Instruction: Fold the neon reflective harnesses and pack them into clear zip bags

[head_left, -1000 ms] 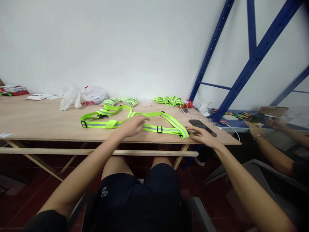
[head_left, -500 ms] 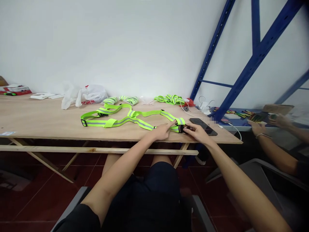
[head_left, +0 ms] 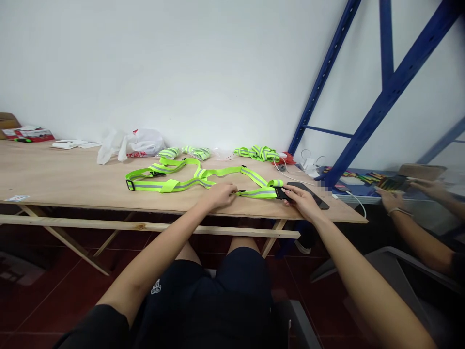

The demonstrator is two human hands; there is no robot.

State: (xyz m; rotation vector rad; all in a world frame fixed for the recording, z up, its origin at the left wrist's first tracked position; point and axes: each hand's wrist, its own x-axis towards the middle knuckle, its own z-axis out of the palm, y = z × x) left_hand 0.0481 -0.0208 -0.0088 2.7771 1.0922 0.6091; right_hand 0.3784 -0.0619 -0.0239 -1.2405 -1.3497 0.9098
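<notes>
A neon-yellow reflective harness [head_left: 178, 185] with grey stripes lies spread over the wooden table. My left hand [head_left: 222, 195] is closed on its near strap, beside a small black slider [head_left: 240, 192]. At the harness's right end, my right hand [head_left: 301, 199] grips the black buckle [head_left: 281, 193] between thumb and fingers. The strap runs fairly straight between the two hands. On the left end of the harness sits another black slider [head_left: 130, 185]. A dark phone [head_left: 319, 199] lies partly behind my right hand.
Folded reflective straps [head_left: 258, 153] and packed ones [head_left: 196, 152] lie along the wall. A white plastic bag [head_left: 145, 142] is at back left. White cables [head_left: 290, 172] and a blue metal frame [head_left: 341, 165] stand right. Another person's hands [head_left: 390, 198] work at the neighbouring table.
My left hand has moved left along the near strap, away from the buckle, and its fingers have closed. My right hand has shifted slightly right with the buckle, and the strap looks straighter.
</notes>
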